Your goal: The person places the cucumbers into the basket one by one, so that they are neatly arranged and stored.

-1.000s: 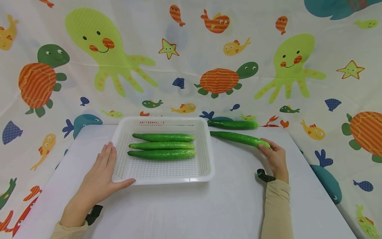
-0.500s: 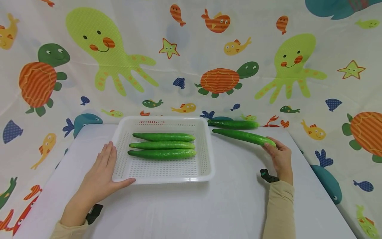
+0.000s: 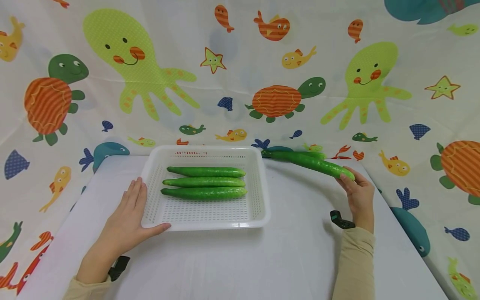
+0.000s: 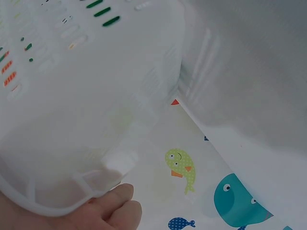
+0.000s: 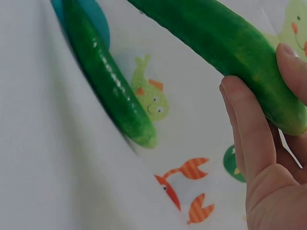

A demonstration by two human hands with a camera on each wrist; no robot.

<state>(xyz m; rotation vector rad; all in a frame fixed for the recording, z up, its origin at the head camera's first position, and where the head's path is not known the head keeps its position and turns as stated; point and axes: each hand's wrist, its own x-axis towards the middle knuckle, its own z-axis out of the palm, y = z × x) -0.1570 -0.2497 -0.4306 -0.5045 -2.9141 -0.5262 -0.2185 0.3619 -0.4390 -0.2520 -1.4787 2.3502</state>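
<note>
Cucumber (image 3: 313, 162) held aslant, hands (image 3: 361, 193) well apart, left (image 3: 121, 227) touching basket (image 3: 210, 225)

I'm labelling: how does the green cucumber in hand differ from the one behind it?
The long green held cucumber is in the bare right hand; the green rear cucumber isn't. The first slants in head view; the second lies along the edge of the white table. Both have paler tips.

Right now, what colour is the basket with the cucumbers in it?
White; the basket shows best in the head view.
</note>
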